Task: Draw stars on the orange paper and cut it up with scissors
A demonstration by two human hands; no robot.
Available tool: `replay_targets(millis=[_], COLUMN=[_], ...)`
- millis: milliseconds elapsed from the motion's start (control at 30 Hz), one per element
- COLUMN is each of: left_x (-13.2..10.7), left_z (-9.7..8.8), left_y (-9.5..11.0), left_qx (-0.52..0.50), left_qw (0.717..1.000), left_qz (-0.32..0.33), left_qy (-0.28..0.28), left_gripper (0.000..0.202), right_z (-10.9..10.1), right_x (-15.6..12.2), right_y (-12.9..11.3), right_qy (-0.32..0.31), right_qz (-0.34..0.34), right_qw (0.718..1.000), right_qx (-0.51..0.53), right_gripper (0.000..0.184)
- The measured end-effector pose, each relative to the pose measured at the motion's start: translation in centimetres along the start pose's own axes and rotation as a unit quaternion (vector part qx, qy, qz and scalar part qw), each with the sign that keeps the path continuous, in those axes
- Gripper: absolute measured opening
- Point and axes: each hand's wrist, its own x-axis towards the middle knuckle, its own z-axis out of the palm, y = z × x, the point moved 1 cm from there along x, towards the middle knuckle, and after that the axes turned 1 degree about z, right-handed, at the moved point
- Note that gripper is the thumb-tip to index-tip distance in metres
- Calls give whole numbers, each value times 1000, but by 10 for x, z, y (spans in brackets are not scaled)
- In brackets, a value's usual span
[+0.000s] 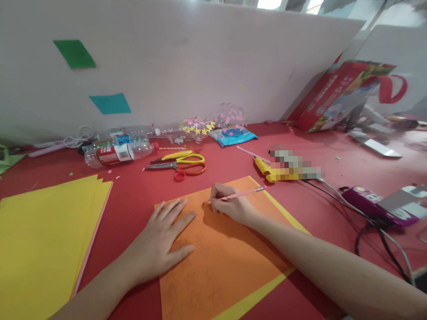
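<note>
My right hand [233, 205] grips a pink pencil [243, 193], its tip against the upper part of an orange sheet of paper [232, 263]. Spread flat on the sheet's left side, my left hand [167, 235] has its fingers apart. Faint pencil marks [194, 288] show on the lower left of the orange paper. Under it lies a yellow sheet [241, 306], with edges showing at the right and bottom. Beyond the paper are scissors [178, 165] with yellow and red handles and a yellow utility knife [176, 155].
Yellow paper [36, 248] is stacked at left. Behind lie plastic bottles [117, 154] and a blue packet [233, 136]. On the right are a yellow glue gun [270, 170], cables [357, 209], a purple box [378, 208] and a red bag [334, 95]. A white partition [181, 62] stands behind.
</note>
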Motion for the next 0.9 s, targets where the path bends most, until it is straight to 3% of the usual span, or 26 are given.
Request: replay_targets(millis=[900], left_x=[0], left_z=[1], left_y=[-1], left_qx=[-7], left_qw=[1000], left_qz=[0], left_qy=[10], left_gripper=[60], right_z=[-3], right_x=[0], right_y=[-5], right_qy=[7], right_qz=[13], right_qw=[1000], right_qx=[-14], right_gripper=[14])
